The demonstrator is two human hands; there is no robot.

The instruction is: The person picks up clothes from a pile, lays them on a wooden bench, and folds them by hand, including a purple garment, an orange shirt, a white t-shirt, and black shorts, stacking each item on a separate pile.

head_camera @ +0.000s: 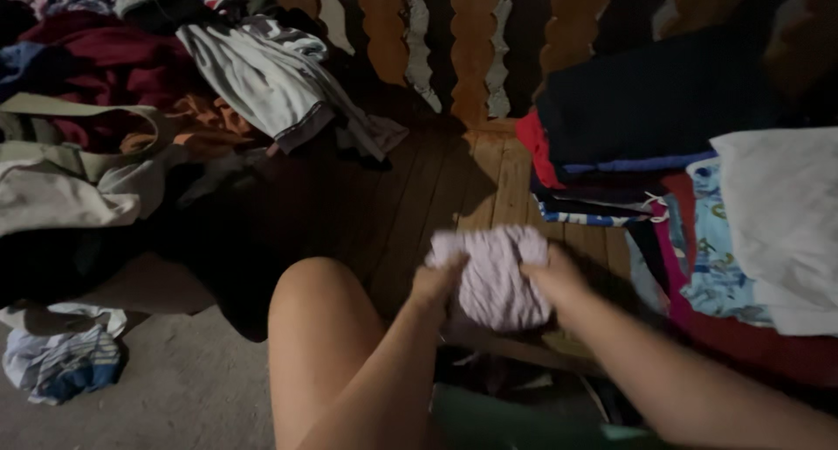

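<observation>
Both hands closed on one small pale lilac garment [494, 280], held up above the wooden floor [410, 197] just ahead of a bare knee [314, 284]. Left hand [434, 286] pinching the cloth's left edge, right hand [556, 275] gripping the right edge, fingers curled in and mostly hidden behind the fabric. Cloth bunched and rounded between the two grips, apparently gathered rather than spread flat; blurred, so no telling which kind of garment. Held by opposite edges, likely to keep it under control from both sides and clear of the floor.

To the right, a stack of folded clothes [646, 118]: dark navy on top, a red layer beneath, striped edges showing lower down. Nearer the right edge, a light blue patterned cloth [716, 258] lying flat, partly under a white cloth [786, 214]. Flat, squared pieces kept together on that side, seemingly a sorted area.

To the left, a loose heap of unfolded clothes [105, 92]: maroon, grey-white, beige and orange pieces tangled together. Low at the left, a crumpled blue-and-white striped piece [61, 363] lying apart on a paler patch of floor.
</observation>
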